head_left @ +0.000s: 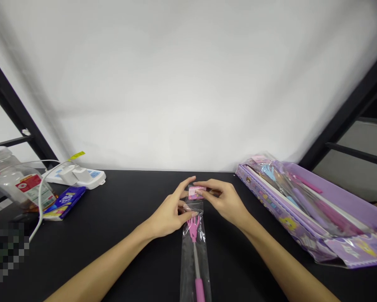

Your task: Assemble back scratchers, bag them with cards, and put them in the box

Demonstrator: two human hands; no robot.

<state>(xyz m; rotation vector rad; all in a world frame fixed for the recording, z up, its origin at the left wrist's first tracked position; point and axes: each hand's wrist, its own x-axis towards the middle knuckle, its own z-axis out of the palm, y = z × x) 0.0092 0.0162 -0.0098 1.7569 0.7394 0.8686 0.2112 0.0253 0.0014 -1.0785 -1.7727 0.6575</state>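
A pink back scratcher (193, 228) with a metal shaft lies in a clear plastic sleeve (188, 268) on the black table, its hand-shaped end pointing away from me. My left hand (172, 212) grips the upper part of the sleeve, thumb over the scratcher's claw and index finger stretched upward. At the sleeve's top end, a small pink label card (193, 192) is pinched between the thumb and fingers of my right hand (224, 199). Part of the card is covered by those fingers.
To the right stands a purple cardboard box (348, 188) with several bagged back scratchers. On the left are a white power strip (90, 178) with plugs and cable, a blue snack packet (67, 201) and a clear plastic jar (31, 188). A white wall (188, 84) rises behind the table.
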